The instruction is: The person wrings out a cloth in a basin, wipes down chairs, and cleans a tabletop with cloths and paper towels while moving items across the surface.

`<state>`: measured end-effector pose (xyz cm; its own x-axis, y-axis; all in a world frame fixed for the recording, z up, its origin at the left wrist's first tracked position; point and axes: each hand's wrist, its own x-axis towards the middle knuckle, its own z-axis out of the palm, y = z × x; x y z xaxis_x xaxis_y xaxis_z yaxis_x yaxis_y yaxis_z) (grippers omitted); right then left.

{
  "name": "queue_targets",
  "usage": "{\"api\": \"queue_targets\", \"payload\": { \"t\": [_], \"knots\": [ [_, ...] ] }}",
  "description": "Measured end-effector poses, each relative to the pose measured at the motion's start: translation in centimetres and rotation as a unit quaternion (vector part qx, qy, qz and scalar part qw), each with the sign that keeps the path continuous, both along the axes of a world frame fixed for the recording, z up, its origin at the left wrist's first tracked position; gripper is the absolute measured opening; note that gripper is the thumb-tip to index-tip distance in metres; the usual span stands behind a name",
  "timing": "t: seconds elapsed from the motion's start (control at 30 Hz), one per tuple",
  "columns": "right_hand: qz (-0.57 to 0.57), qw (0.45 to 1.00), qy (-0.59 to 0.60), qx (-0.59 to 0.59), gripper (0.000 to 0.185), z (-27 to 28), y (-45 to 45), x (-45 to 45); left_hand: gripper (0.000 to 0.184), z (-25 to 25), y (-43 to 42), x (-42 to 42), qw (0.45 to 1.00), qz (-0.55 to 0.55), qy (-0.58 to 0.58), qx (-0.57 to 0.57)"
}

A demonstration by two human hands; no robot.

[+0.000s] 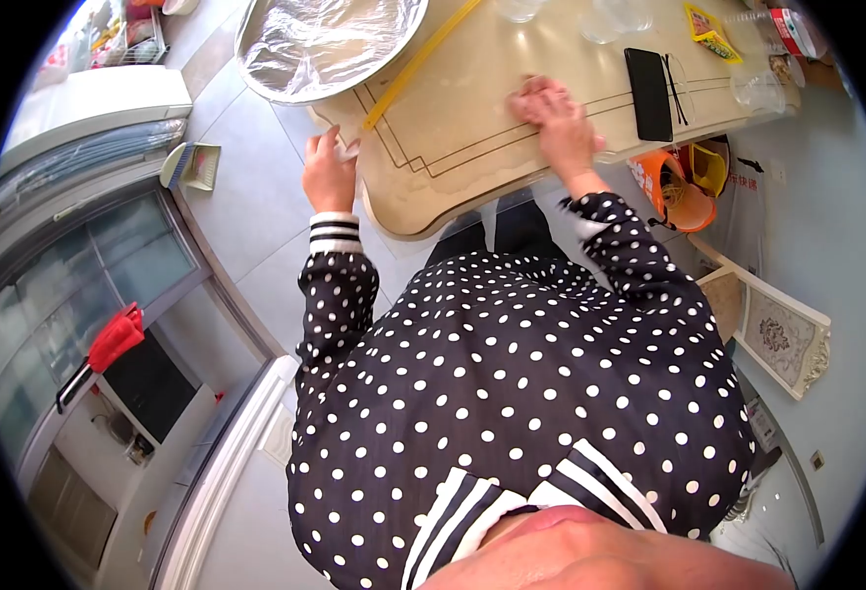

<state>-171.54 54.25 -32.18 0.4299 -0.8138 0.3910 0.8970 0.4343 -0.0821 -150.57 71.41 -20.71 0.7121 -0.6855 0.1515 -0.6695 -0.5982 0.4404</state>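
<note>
My left hand [329, 175] is by the rounded left corner of the table [472, 128], its fingers curled around a small whitish piece [347, 150] that I cannot make out. Over the tabletop is my right hand [561, 123], smeared by motion; whether it holds anything is unclear. A large round metal basin [286, 96] covered with clear plastic film [340, 39] sits at the table's upper left. Beside it a yellow strip [418, 67], like a ruler or tape, lies slantwise. Right of my right hand are a black phone [648, 95] and a pair of glasses [677, 90].
Clear plastic cups or bowls [615, 18], a yellow packet [712, 33] and a bottle with a red label [797, 33] stand on the table. An orange bucket [687, 205] and a chair [782, 334] are at the right; a dustpan [200, 167] is at the left.
</note>
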Motion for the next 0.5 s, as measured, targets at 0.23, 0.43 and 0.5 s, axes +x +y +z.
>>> {"api": "queue_targets", "payload": {
  "t": [0.23,0.43,0.5],
  "knots": [
    [0.171,0.775,0.522,-0.314,0.079,2.9,9.9,1.2,0.029,-1.0,5.9,-1.9,0.979,0.076,0.157,-0.104],
    [-0.18,0.357,0.707,-0.584,0.032,9.1,2.2,-3.5,0.048,2.3,5.7,-2.9,0.658,0.148,0.672,-0.307],
    [-0.128,0.217,0.822,-0.51,0.034,10.8,-1.1,-5.2,0.047,3.4,4.5,-4.0,0.622,0.096,0.715,-0.303]
  ]
}}
